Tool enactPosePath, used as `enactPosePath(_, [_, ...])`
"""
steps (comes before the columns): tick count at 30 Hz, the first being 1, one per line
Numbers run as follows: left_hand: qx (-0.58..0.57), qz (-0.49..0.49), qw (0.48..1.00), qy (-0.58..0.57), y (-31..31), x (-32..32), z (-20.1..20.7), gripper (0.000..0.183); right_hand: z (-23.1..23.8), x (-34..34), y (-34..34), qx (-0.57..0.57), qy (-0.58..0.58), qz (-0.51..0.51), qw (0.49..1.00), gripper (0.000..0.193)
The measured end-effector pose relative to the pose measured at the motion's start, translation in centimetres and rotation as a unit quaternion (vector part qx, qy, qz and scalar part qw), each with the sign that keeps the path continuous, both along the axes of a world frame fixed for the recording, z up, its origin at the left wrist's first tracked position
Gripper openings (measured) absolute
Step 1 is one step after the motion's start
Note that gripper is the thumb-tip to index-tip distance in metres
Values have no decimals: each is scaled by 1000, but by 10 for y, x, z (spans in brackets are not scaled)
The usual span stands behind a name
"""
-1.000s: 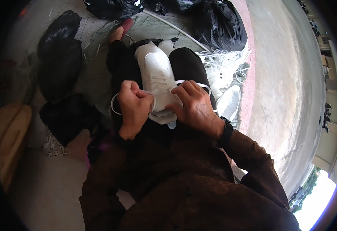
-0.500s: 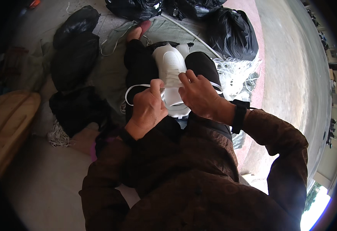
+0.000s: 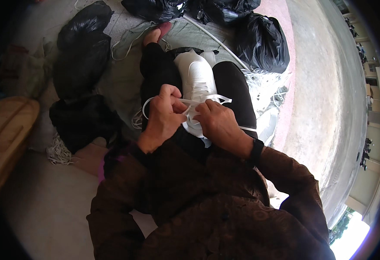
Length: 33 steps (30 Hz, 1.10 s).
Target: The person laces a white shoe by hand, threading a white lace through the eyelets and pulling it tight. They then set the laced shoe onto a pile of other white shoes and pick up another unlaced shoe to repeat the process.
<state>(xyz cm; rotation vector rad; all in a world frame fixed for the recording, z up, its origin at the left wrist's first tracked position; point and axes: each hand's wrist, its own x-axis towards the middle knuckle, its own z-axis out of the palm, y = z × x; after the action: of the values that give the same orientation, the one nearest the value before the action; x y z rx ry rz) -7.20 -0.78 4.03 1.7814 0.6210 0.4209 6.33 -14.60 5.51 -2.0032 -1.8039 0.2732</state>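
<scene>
A white sneaker (image 3: 197, 73) rests between my thighs, its toe pointing away from me. Its upper part is laced, and my hands partly cover the collar. My left hand (image 3: 161, 117) pinches a white shoelace (image 3: 190, 102), part of which loops out to its left. Close beside it, my right hand (image 3: 218, 123) is closed on the lace too, with a short loop standing out above its fingers. The lace runs between both hands over the shoe's tongue. Another pale shoe (image 3: 209, 56) shows partly behind the sneaker's toe.
Black plastic bags (image 3: 261, 41) lie ahead and to the left. A heap of loose white laces (image 3: 259, 89) is by my right leg, and a smaller bundle (image 3: 60, 151) lies left. A wooden board (image 3: 12, 130) stands at the far left. A pale pole (image 3: 216, 41) crosses the ground sheet.
My hands have drawn together over the shoe's collar, the right one moving down toward me. The lace is now stretched between them, and a loop shows above the right hand.
</scene>
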Motion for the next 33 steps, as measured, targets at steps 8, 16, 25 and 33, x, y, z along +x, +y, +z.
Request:
enactPosePath(8, [230, 37, 970, -64, -25, -23, 18, 31, 64, -3, 12, -214, 250, -10, 944, 18])
enactPosePath(16, [-135, 33, 984, -111, -93, -50, 31, 20, 128, -32, 0, 85, 344, 182, 917, 10])
enactPosePath(25, [333, -69, 938, 73, -54, -6, 14, 19, 81, 86, -91, 196, 526, -303, 770, 19])
enactPosePath(33, [228, -39, 972, 49, -64, -4, 21, 13, -1, 60, -9, 28, 170, -125, 977, 25])
